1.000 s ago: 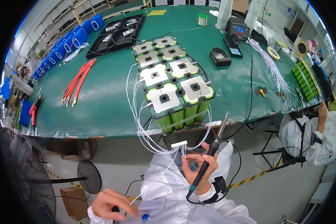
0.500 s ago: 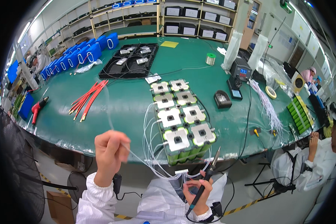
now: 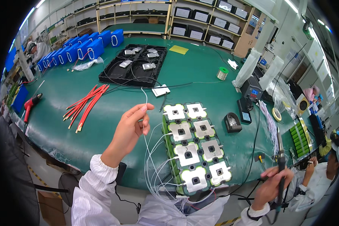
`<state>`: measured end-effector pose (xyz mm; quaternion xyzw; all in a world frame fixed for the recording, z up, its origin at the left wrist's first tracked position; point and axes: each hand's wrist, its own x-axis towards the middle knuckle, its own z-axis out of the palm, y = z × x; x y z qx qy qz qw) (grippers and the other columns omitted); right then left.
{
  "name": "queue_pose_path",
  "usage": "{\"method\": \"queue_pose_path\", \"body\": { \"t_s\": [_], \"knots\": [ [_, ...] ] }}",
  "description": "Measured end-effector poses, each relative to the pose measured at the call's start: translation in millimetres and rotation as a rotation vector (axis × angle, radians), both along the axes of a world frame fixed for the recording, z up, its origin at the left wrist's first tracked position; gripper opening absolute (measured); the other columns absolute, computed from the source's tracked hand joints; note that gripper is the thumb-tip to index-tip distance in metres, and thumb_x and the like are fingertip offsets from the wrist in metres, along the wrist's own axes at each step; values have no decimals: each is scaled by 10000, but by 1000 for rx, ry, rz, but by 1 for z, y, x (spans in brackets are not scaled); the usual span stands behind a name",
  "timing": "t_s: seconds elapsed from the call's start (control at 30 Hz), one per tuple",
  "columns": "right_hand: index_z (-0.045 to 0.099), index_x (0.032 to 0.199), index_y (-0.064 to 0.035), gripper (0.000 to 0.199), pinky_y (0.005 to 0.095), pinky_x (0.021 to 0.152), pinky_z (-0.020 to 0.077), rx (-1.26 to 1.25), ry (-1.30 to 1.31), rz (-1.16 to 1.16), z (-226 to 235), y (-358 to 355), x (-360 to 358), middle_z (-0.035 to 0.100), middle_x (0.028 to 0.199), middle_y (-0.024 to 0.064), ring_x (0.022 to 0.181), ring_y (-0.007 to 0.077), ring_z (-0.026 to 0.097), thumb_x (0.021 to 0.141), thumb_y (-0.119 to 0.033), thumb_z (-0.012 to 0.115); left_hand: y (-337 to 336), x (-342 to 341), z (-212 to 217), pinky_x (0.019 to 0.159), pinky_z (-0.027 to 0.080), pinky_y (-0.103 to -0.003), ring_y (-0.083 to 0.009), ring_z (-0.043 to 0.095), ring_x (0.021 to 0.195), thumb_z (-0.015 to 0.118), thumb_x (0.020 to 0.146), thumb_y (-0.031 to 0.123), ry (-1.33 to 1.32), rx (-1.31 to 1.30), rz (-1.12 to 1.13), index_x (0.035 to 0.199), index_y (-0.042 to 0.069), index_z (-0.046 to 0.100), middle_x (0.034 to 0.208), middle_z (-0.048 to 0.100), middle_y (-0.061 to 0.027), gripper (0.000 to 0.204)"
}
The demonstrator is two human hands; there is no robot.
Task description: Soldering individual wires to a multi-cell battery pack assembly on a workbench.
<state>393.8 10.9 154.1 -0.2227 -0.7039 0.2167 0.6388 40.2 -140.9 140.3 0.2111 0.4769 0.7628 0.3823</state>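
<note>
1. The green table (image 3: 101,113) carries the work, and the battery pack (image 3: 195,145) lies on it at the near edge: green cells in rows under silver plates, each plate with a dark hole at its middle.
2. Beyond the pack lie a black tray (image 3: 133,67) of parts, a bundle of red cables (image 3: 87,105) to the left, and a solder spool (image 3: 222,73) and a soldering station (image 3: 251,90) to the right.
3. A fan of thin white wires (image 3: 154,169) runs from the pack's near end up along its left side.
4. The left hand (image 3: 130,130) is raised just left of the pack, thumb and forefinger pinched on one white wire (image 3: 145,98), whose free end arcs above the fingers.
5. The right hand (image 3: 273,184) is closed round the soldering iron (image 3: 280,158), held upright off the pack's right corner, tip pointing up and away from the plates.
6. By my reading, the step in hand is picking one lead out of the bundle to route it to a plate.
7. The next move seems to call for laying that wire end on its tab, holding it steady, and bringing the iron tip down beside it without touching neighbouring plates.
</note>
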Motion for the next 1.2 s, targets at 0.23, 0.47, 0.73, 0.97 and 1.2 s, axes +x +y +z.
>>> {"method": "queue_pose_path", "body": {
  "t_s": [0.23,0.47,0.73,0.97,1.2],
  "knots": [
    [411,976,2,311,243,456,394,-203,-71,429,81,28,-79,423,545,36,441,118,438,919,-285,519,25,-33,-19,483,269,-216,-49,300,473,451,976,246,-76,7,-94,1068,1,548,593,344,47,279],
    [490,962,27,197,214,499,423,-391,-302,646,85,20,-161,562,629,59,509,94,525,869,-121,582,34,-44,-47,495,213,-237,-50,215,489,509,945,240,-7,-110,-262,968,3,585,575,265,82,250],
    [515,938,47,142,187,536,389,-323,-492,821,66,28,-215,602,664,56,587,49,536,835,-14,592,33,-35,-50,519,207,-244,-47,215,510,575,901,156,-106,-90,-156,829,55,554,557,273,87,126],
    [515,917,56,144,184,504,382,-276,-572,825,49,26,-227,608,649,61,543,51,537,826,-14,601,34,-30,-60,841,439,-303,-109,517,815,563,888,110,-219,48,-167,810,71,553,846,494,-6,88],
    [551,877,39,127,184,465,403,-133,-641,794,43,26,-230,627,648,60,499,87,601,802,-31,626,38,-29,-69,874,525,-353,-208,607,952,592,827,-27,82,78,-64,779,-4,552,1115,472,-77,67]
  ]
}}
